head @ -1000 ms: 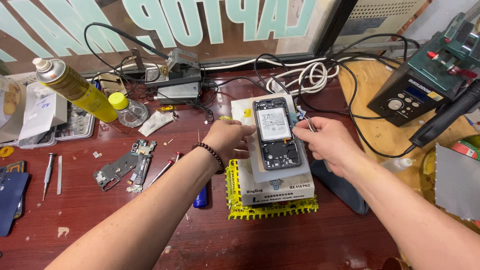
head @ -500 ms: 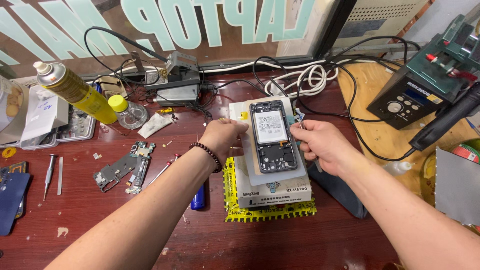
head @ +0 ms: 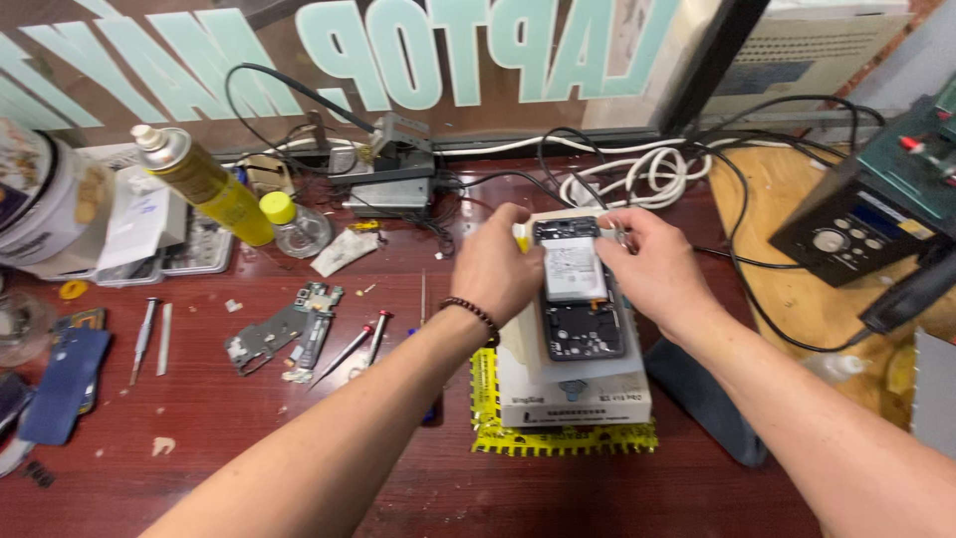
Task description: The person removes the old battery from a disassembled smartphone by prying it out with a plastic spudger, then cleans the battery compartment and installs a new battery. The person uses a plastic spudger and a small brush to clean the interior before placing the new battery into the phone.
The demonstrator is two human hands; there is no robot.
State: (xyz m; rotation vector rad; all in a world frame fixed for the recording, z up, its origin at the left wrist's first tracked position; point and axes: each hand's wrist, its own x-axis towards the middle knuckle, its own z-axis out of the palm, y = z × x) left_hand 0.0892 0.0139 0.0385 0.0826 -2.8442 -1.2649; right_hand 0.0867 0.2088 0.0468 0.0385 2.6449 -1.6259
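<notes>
An opened smartphone (head: 581,299) with its back off lies face down on a white box (head: 573,384), which rests on a yellow mat (head: 558,435). My left hand (head: 495,267) grips the phone's upper left edge, a dark bead bracelet on its wrist. My right hand (head: 652,269) sits at the phone's upper right corner, pinching thin metal tweezers (head: 619,235) whose tip touches the top of the phone. A pale battery shows in the middle of the phone.
On the red-brown bench lie a removed circuit part (head: 284,334), screwdrivers (head: 360,342), a yellow spray can (head: 204,184), a small yellow-capped bottle (head: 291,219) and a blue phone cover (head: 65,384). A soldering station (head: 861,224) stands at right on a wooden board, with white and black cables behind.
Both hands have slid up along the phone toward its top end, and the view has shifted slightly. The phone stays on the box.
</notes>
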